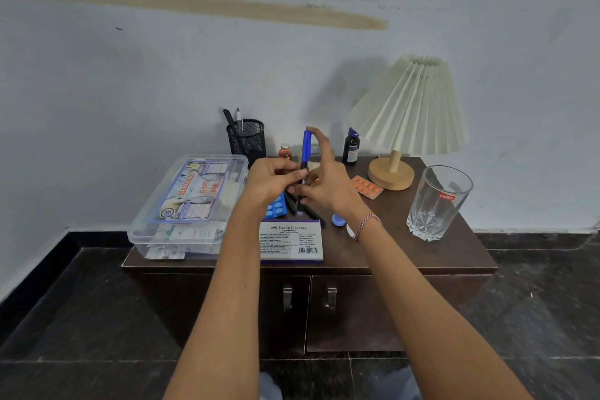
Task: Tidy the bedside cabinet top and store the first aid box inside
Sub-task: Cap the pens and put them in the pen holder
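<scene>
The clear plastic first aid box (191,201) sits shut on the left of the dark brown bedside cabinet top (399,243). Above the middle of the top, my left hand (276,180) pinches an upright pen with a blue cap (306,148). My right hand (324,182) is beside it with straight fingers, the index fingertip touching the cap's top. Black pens (312,214) lie under both hands. A black mesh pen holder (248,140) with two pens stands behind, against the wall.
A white stamp pad box (292,240) lies at the front edge, with a blue tablet strip (276,207), a blue round lid (338,220) and an orange tablet strip (365,187) around it. A dark bottle (351,146), small vial (284,151), lamp (409,107) and glass (435,201) stand nearby. The cabinet doors (357,312) are closed.
</scene>
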A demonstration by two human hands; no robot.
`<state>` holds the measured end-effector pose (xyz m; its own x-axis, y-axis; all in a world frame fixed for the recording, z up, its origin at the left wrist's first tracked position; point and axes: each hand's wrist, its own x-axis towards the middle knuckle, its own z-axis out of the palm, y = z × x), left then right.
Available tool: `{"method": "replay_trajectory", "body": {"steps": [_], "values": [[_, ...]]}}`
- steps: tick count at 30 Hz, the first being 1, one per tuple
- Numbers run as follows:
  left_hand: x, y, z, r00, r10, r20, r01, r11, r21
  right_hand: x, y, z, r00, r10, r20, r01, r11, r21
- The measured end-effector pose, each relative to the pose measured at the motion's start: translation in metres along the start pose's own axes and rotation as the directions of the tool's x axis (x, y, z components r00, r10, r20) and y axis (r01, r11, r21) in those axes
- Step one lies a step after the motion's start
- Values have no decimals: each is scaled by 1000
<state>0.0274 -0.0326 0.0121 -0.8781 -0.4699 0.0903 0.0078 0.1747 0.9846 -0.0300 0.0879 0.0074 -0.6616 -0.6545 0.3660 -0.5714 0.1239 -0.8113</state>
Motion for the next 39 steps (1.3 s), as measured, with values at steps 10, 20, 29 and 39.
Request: {"method": "replay_trajectory", "body": {"steps": [10, 20, 29, 39], "values": [[-4, 0, 3, 999, -6, -39, 7, 999, 31, -1, -3, -1, 999, 28, 32, -28, 1000, -11], [-4, 4, 4, 989, 41, -141, -37, 999, 33, 3, -10, -4, 1000, -4, -17, 4, 1000, -11], [11, 20, -8, 965, 79, -252, -45, 989, 140, 37, -29, -16, 999, -27, -36, 25, 998, -53], [74, 55, -48, 899, 263, -351, -96, 899, 428, 130, -57, 2, 973, -176, -149, 156, 979, -134]]}}
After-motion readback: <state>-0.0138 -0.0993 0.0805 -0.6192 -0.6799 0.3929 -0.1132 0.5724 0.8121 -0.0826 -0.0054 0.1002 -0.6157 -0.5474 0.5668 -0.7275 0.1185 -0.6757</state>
